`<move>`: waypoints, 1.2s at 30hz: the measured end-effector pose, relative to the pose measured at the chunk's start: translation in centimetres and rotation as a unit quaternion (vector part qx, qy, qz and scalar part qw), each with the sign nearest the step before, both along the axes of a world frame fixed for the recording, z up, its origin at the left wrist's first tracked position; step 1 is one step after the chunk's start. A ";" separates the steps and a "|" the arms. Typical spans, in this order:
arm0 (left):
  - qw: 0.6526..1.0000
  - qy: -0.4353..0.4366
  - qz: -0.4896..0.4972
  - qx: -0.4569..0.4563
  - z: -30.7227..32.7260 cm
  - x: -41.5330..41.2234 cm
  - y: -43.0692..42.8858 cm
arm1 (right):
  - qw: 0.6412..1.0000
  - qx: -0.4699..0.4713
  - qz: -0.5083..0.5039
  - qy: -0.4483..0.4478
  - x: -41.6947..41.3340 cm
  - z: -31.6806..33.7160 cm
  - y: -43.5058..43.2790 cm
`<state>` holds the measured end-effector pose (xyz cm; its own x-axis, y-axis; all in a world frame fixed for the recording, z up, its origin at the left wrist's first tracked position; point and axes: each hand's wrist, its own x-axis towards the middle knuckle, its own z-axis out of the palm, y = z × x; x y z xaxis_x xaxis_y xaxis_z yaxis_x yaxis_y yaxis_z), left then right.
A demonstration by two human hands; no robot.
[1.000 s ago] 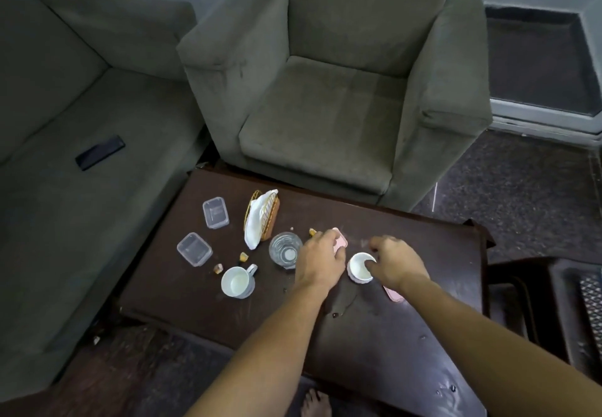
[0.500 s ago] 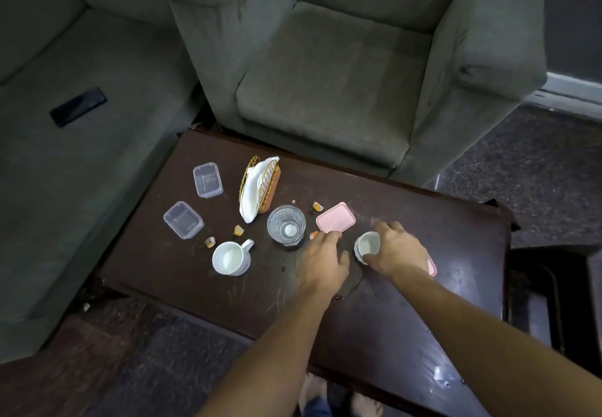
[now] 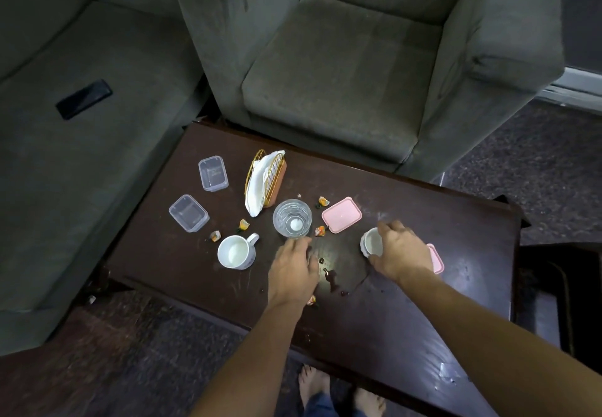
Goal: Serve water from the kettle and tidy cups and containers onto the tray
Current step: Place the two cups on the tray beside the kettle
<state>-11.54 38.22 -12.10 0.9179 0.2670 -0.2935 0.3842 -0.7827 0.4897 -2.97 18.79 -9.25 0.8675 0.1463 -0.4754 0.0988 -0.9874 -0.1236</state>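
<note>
On the dark wooden table [image 3: 407,325] my right hand [image 3: 402,250] grips a small white cup [image 3: 371,241] by its rim. My left hand [image 3: 293,270] hovers palm down just in front of a clear glass [image 3: 292,222], fingers relaxed, holding nothing. A white mug [image 3: 236,251] with a handle stands to the left. A pink lid [image 3: 341,214] lies behind the hands; a second pink lid [image 3: 436,258] peeks out from under my right wrist. Two clear plastic containers [image 3: 213,173] [image 3: 189,213] sit at the table's left. No kettle or tray is in view.
A gold wire napkin holder [image 3: 265,182] with white napkins stands behind the glass. Several small orange wrapped sweets [image 3: 243,224] are scattered around. Spilled water [image 3: 335,278] wets the table between my hands. A grey armchair [image 3: 342,68] and sofa [image 3: 65,123] with a phone [image 3: 84,99] border the table.
My left hand let go of the pink lid and drew back toward me, in front of the glass. My right hand stayed on the small white cup. The camera tilted down.
</note>
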 end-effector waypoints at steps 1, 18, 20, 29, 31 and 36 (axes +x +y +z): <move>1.000 0.000 -0.002 -0.003 -0.1 -0.1 -0.1 | 1.000 0.005 -0.004 0.001 -0.1 0.1 0.0; 0.938 -0.141 -0.202 -0.244 6.6 6.3 -20.1 | 0.992 0.030 -0.113 -0.051 1.0 12.9 -15.9; 0.925 -0.154 -0.241 -0.250 7.5 7.4 -23.9 | 0.990 0.015 -0.123 -0.064 0.9 14.6 -19.8; 0.889 -0.185 -0.353 -0.224 12.2 9.2 -42.1 | 0.988 -0.041 -0.138 -0.052 0.4 20.6 -38.5; 0.892 -0.179 -0.361 -0.203 12.8 8.7 -46.0 | 0.987 -0.042 -0.148 -0.051 -0.1 21.2 -42.8; 0.897 -0.163 -0.378 -0.162 12.2 8.1 -54.9 | 0.984 -0.040 -0.169 -0.048 -1.2 19.2 -51.6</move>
